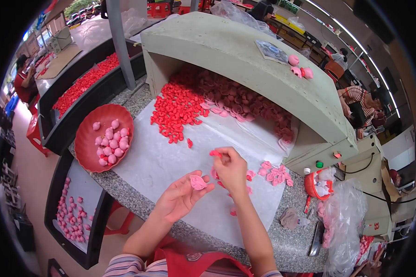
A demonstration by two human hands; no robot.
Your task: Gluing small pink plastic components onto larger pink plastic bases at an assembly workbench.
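Head view, looking steeply down from above.
Faces forward over a speckled counter (138, 203) close below, both forearms entering from the lower edge; fisheye bending edges, dark rim around; no second view.

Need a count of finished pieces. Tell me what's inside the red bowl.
The red bowl holds a heap of small pink rounded pieces on its right side. Pieces under the heap are hidden.

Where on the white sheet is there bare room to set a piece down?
The white sheet lies bare between the red bowl and the left hand. Crowded: red pieces upper middle, pink pieces beyond the right hand.
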